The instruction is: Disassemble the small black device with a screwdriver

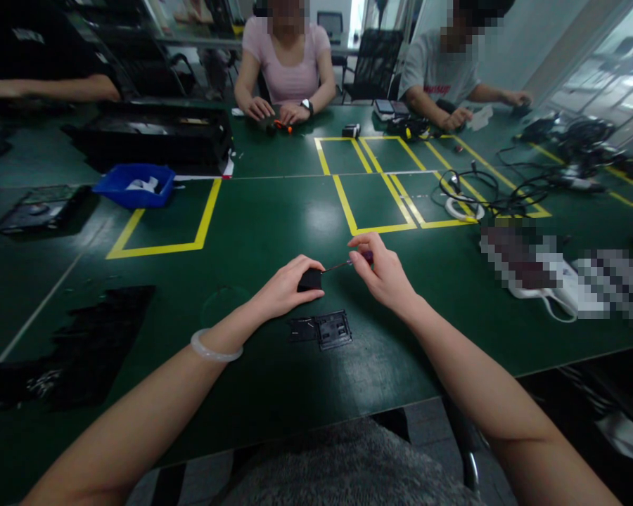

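My left hand is closed around a small black block-like part, thumb below and fingers above it. A screwdriver with a dark purplish handle sits in the closed fingers of my right hand. Its thin shaft points left, and the tip meets or nearly meets the black part's upper right edge; I cannot tell which. Just in front of my hands, two flat black plastic pieces lie side by side on the green table.
Dark flat parts lie at left, with a blue tray and a black bin beyond. Yellow tape marks the table. Cables and a white power strip are at right. Several people sit across.
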`<state>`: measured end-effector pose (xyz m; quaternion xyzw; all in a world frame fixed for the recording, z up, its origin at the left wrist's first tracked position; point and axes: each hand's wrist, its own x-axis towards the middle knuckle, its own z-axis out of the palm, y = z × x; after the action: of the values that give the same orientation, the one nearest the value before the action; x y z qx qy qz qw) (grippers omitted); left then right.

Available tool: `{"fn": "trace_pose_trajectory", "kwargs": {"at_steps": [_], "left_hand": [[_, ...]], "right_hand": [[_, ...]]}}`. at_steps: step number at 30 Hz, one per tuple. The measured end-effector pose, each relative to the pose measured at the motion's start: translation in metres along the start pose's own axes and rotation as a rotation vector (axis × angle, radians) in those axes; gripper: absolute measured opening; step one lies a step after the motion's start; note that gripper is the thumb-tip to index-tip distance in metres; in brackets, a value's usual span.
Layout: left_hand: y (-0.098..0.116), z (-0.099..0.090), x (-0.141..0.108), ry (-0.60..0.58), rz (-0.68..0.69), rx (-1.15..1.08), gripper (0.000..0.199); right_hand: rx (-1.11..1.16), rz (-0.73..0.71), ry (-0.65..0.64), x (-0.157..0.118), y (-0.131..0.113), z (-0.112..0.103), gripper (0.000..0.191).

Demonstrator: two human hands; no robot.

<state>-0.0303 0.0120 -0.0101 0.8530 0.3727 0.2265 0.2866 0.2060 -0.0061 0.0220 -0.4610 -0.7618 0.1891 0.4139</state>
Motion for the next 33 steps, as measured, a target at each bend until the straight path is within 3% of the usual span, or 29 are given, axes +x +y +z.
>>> {"fn": "trace_pose_trajectory", "kwargs": {"at_steps": [16,24,28,33], "left_hand": [[-0.0018,0.0006,0.0003,-0.008,0.002,-0.002,0.036],[-0.001,0.001,0.0,-0.004,0.006,0.01,0.035],[0.0013,0.001,-0.0004,0.006,0.015,0.024,0.035],[0.0031,0.0008,-0.0004,0.009,0.026,0.045,0.035]], "right_hand": [[-0.038,-0.024,0.094,-0.0007,0.005,0.0059,0.017],[-0.04,-0.036,0.071,-0.0002,-0.001,0.0051,0.006],[-0.061,-0.05,0.07,0.0009,-0.002,0.0025,0.019],[-0.064,-0.076,0.072,0.0009,-0.0028,0.0014,0.017]]}}
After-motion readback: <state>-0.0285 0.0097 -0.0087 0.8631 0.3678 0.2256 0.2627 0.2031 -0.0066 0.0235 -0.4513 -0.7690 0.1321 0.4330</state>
